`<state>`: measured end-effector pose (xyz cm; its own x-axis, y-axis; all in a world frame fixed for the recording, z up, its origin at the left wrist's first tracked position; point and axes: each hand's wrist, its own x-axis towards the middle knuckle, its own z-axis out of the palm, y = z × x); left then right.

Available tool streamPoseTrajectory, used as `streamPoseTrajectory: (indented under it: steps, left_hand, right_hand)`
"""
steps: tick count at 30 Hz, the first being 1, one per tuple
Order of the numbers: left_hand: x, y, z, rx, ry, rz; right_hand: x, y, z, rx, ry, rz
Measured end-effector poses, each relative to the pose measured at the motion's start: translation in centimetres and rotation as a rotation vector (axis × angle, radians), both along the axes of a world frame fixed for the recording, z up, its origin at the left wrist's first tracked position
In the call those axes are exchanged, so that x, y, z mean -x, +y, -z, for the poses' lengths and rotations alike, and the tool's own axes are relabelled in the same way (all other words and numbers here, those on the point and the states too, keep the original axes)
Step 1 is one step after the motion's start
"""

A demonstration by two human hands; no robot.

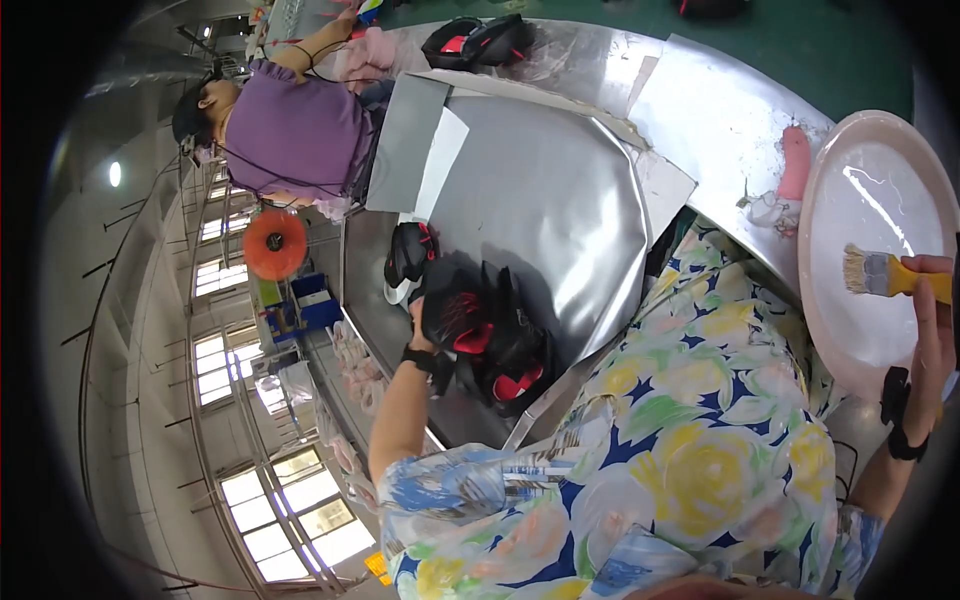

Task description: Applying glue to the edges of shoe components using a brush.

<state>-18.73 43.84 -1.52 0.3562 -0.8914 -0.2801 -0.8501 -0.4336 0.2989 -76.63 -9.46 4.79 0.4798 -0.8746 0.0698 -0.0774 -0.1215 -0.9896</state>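
In a wide metal tray (530, 170) lies a group of black shoes with red linings, close to my body. My left hand (418, 325) grips a black shoe (455, 305) at the near left of that group; its fingers are mostly hidden behind the shoe. Another black-and-red shoe (410, 255) sits just beyond, at the tray's left side. On the far right, my right hand (930, 320) is closed around the yellow handle of a paintbrush (875, 271). Its pale bristles are over a light pink basin (815, 225) of whitish liquid.
A pink cylindrical object (794, 163) and crumpled plastic (773, 212) lie beside the basin. More black-and-red shoes (478, 43) stand past the tray, next to a green surface (800, 45). A person in a purple top (295, 130) works at the far left. An orange disc (274, 244) stands nearby.
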Motion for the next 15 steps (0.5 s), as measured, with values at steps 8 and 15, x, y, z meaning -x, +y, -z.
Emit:
streamPoseTrajectory:
  steps: [8, 15]
  left_hand:
    - [1.8, -26.6, -0.7, 0.204, -0.427, -0.096]
    - [1.8, -36.1, -2.7, 0.623, 1.29, -0.266]
  right_hand:
    - [0.3, 1.7, 1.8, -0.041, 0.135, -0.052]
    - [1.1, 3.5, 2.2, -0.116, 0.049, 0.052]
